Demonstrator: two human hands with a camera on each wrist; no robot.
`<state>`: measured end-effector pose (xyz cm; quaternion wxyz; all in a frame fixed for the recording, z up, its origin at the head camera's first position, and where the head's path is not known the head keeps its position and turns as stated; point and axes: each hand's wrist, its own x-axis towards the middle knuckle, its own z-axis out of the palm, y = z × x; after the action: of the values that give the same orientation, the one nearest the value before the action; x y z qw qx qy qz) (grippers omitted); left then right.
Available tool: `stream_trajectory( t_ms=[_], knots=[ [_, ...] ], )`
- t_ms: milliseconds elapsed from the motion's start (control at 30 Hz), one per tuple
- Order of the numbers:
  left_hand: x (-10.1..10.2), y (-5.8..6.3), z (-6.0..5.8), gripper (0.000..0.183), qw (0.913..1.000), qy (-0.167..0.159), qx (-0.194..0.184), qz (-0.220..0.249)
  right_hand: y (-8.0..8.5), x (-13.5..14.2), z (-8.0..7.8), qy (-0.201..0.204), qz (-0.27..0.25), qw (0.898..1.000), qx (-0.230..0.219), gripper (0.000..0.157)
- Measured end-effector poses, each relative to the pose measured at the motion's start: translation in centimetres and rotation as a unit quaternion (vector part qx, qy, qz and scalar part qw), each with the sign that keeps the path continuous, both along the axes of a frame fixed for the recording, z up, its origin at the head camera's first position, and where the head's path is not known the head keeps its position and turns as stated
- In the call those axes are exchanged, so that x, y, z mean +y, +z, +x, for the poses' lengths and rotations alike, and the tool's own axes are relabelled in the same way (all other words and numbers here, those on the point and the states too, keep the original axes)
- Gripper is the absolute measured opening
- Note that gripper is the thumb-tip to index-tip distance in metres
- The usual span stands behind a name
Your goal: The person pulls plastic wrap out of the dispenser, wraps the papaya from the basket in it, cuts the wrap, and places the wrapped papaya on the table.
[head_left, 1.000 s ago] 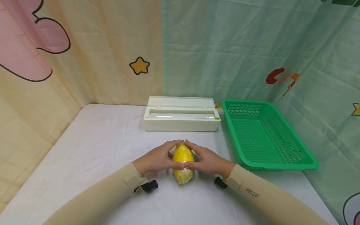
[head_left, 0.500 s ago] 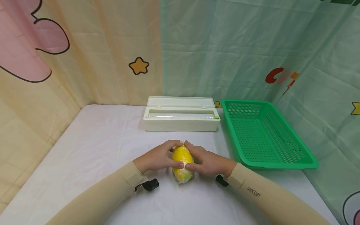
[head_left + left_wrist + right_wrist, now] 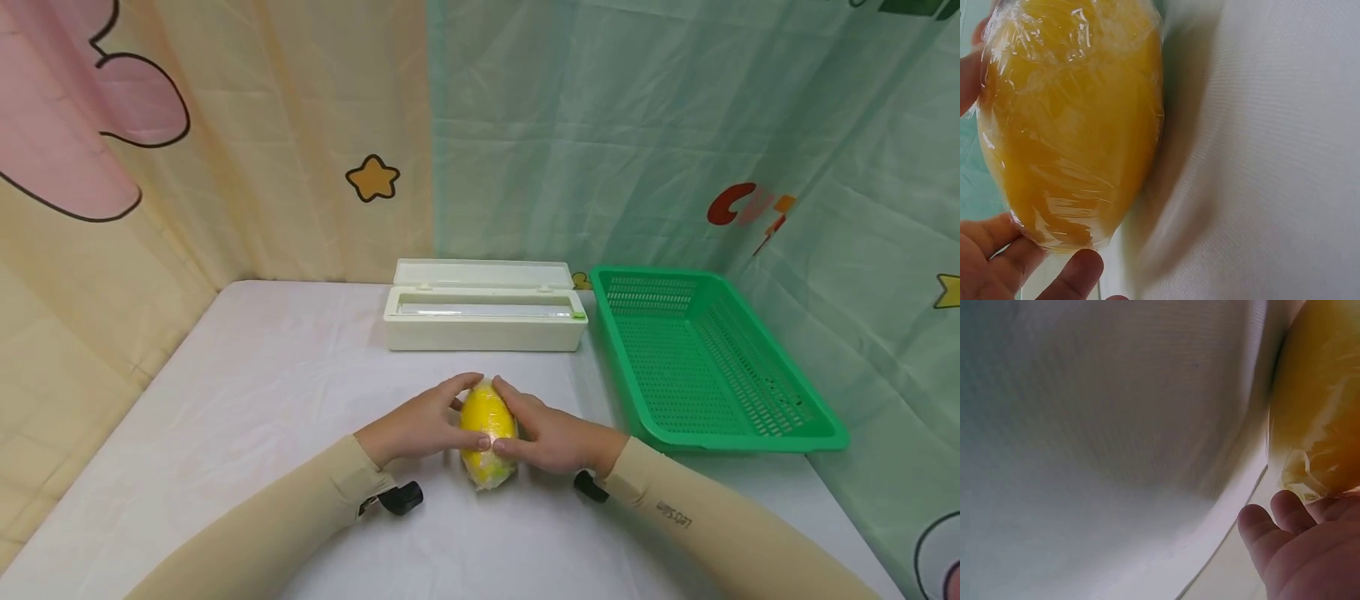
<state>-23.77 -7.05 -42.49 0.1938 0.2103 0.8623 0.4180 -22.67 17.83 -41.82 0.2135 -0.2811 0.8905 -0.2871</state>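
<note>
A yellow oval fruit (image 3: 486, 417) wrapped in shiny cling film lies on the white table in the head view, its narrower greenish end toward me. My left hand (image 3: 423, 421) holds it from the left, thumb on top and fingers around the far end. From the opposite side my right hand (image 3: 558, 429) holds it the same way, and the two thumbs almost meet over it. Crinkled film covers the fruit (image 3: 1075, 125) in the left wrist view, with fingertips at its end. In the right wrist view, fingers of the right hand (image 3: 1310, 550) reach the wrapped fruit's end.
Behind the hands stands a white cling film dispenser (image 3: 486, 335) with its lid raised and a roll inside. A green perforated basket (image 3: 652, 437) sits at the right of the table. Patterned curtains (image 3: 600, 125) enclose the back and sides.
The hands make only tiny shifts on the fruit; the right fingers settle slightly along its far side. Fruit, dispenser and basket stay in place.
</note>
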Motion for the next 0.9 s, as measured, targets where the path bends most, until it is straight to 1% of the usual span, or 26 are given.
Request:
stream_trajectory(
  t_ms=[167, 300, 367, 533, 667, 767, 900],
  knots=[
    [-0.17, -0.14, -0.13, 0.090, 0.9998, -0.013, 0.012, 0.010, -0.25, 0.02, -0.21, -0.012, -0.031, 0.999, 0.006, 0.099],
    [-0.22, -0.20, -0.14, 0.088, 0.9998, -0.011, 0.011, 0.011, -0.27, -0.18, -0.34, -0.006, -0.037, 0.999, 0.009, 0.096],
    [-0.19, -0.24, -0.15, 0.091, 0.9999, -0.006, 0.006, 0.010, -0.15, -0.24, -0.32, -0.004, -0.031, 0.999, 0.010, 0.096],
    [-0.19, -0.41, -0.34, 0.089, 0.9999, -0.006, 0.004, 0.011, 0.04, -0.29, -0.27, -0.003, -0.018, 1.000, -0.005, 0.096],
    [-0.19, -0.56, -0.51, 0.081, 0.9997, -0.013, 0.006, 0.019, 0.11, -0.31, -0.22, -0.003, -0.006, 1.000, -0.008, 0.097],
    [-0.09, -0.66, -0.54, 0.079, 0.9995, -0.015, -0.001, 0.028, 0.09, -0.28, -0.22, 0.001, 0.003, 1.000, -0.003, 0.098],
    [0.03, -0.79, -0.56, 0.076, 0.9992, -0.013, -0.008, 0.038, 0.01, -0.25, -0.23, 0.010, 0.001, 1.000, 0.002, 0.098]
  ],
)
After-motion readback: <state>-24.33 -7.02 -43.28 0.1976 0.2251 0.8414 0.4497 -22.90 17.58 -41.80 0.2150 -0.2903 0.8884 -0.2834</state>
